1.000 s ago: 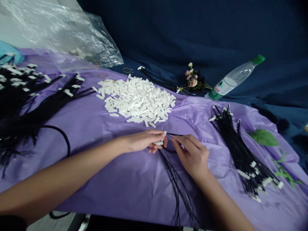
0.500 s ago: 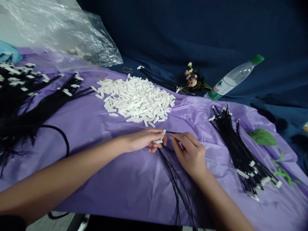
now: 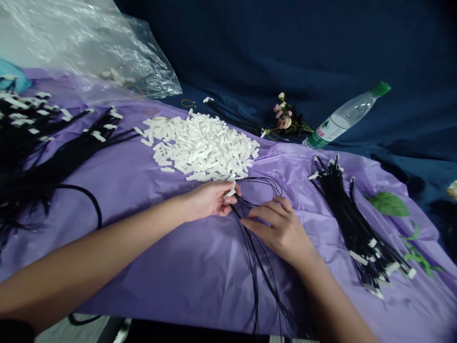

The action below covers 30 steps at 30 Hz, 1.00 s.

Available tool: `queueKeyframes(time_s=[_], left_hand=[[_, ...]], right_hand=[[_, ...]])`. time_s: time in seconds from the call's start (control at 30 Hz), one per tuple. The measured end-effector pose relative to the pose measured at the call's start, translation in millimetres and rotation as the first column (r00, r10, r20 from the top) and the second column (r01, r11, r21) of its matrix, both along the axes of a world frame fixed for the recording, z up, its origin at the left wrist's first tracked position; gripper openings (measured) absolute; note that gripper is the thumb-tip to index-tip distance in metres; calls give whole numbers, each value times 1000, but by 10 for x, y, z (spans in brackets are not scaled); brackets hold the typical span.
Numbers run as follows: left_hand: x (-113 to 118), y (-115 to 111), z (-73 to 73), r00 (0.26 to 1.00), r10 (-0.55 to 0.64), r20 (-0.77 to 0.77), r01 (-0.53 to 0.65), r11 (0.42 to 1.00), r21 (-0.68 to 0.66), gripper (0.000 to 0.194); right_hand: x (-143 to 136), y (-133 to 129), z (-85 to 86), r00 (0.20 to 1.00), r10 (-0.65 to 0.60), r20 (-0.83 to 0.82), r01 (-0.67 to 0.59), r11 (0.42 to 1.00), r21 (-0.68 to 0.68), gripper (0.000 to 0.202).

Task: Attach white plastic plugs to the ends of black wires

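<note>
My left hand point(image 3: 214, 200) is closed around a white plastic connector point(image 3: 231, 192) and the black wires point(image 3: 250, 238) that run from it. Some wires loop up to the right; the others hang down over the front of the table. Beside them, my right hand point(image 3: 274, 221) has its fingers apart near the wires, and I see nothing gripped in it. Just beyond my left hand spreads a heap of loose white connectors point(image 3: 207, 147).
Black cables with white connectors lie in a bundle point(image 3: 352, 219) at right and in a larger pile point(image 3: 60, 157) at left. A green-capped bottle point(image 3: 344, 119), flowers point(image 3: 283, 116) and a clear plastic bag point(image 3: 117, 52) stand or lie at the back of the purple cloth point(image 3: 160, 271).
My right hand has let go of the thin wire, opened its fingers and dropped slightly. The left hand has moved a little up and left, and the wires now form a loop.
</note>
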<state>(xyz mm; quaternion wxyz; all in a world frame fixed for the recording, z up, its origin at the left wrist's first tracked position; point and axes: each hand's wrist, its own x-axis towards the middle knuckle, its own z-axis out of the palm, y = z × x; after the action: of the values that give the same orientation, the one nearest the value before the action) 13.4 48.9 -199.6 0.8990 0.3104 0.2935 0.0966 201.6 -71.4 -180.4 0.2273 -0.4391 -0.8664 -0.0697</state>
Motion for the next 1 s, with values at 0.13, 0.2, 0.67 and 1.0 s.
queueKeyframes(time_s=[0.13, 0.2, 0.67, 1.0], left_hand=[[4, -3, -15, 1000, -5, 8, 5, 1000, 23, 25], [10, -12, -14, 1000, -5, 11, 5, 999, 41, 25], [9, -45, 30, 994, -105, -38, 111, 974, 197, 31], [-19, -63, 43, 987, -158, 9, 150, 952, 268, 32]], right_hand=[[73, 16, -28, 995, -14, -101, 8, 998, -62, 19], [107, 17, -27, 964, -30, -265, 1, 994, -110, 22], [190, 73, 202, -496, -176, -850, -67, 984, -165, 25], [-66, -54, 23, 787, -313, -532, 294, 948, -123, 9]])
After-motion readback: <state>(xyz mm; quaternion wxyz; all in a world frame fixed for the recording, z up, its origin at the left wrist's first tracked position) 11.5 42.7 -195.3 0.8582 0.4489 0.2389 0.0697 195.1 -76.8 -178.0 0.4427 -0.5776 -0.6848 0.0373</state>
